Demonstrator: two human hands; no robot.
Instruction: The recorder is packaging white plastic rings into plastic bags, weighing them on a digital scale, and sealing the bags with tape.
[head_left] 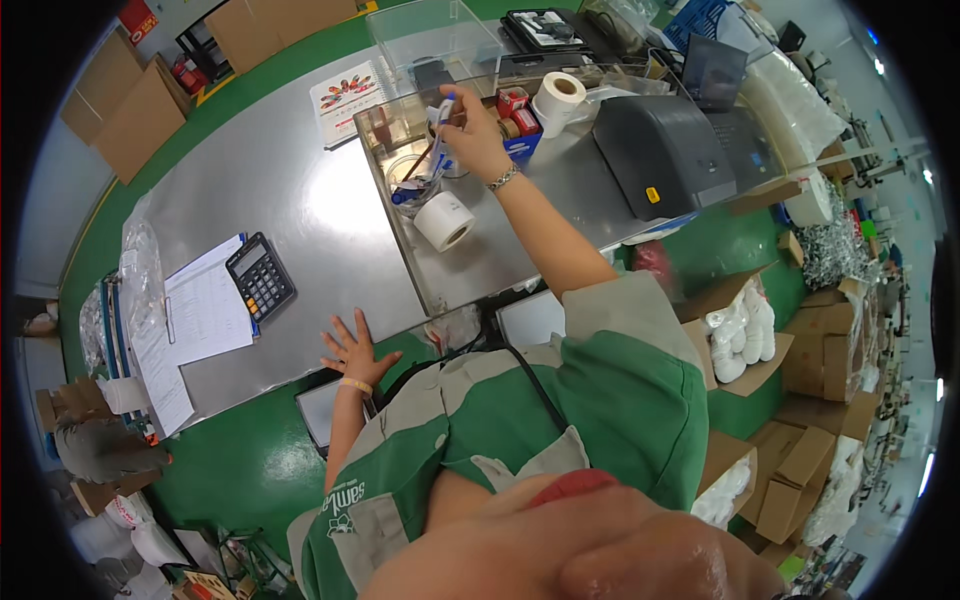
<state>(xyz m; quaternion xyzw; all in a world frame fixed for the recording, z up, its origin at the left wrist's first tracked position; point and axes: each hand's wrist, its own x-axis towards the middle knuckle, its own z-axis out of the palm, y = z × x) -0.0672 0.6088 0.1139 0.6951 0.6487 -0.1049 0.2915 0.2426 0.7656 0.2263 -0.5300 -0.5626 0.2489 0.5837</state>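
Observation:
My left hand (355, 358) is spread open, palm down, at the near edge of the metal table (310, 270), holding nothing. My right arm stretches across the table, and my right hand (474, 132) is closed with fingers pinched around a slim blue-and-white thing (444, 112); its exact kind is unclear. Just below that hand stands a clear holder (408, 190) with pens and other slim tools. A white label roll (443, 221) lies beside the holder. To the hand's right are a blue bin (523, 147) with red-and-white small boxes and another white roll (558, 97).
A black calculator (261, 277) and papers on a clipboard (209, 310) lie at the left. A notebook (346, 100) and clear box (432, 40) stand farther back. At right are a dark label printer (660, 155) and a laptop (715, 72). Open cartons (790, 480) stand on the floor.

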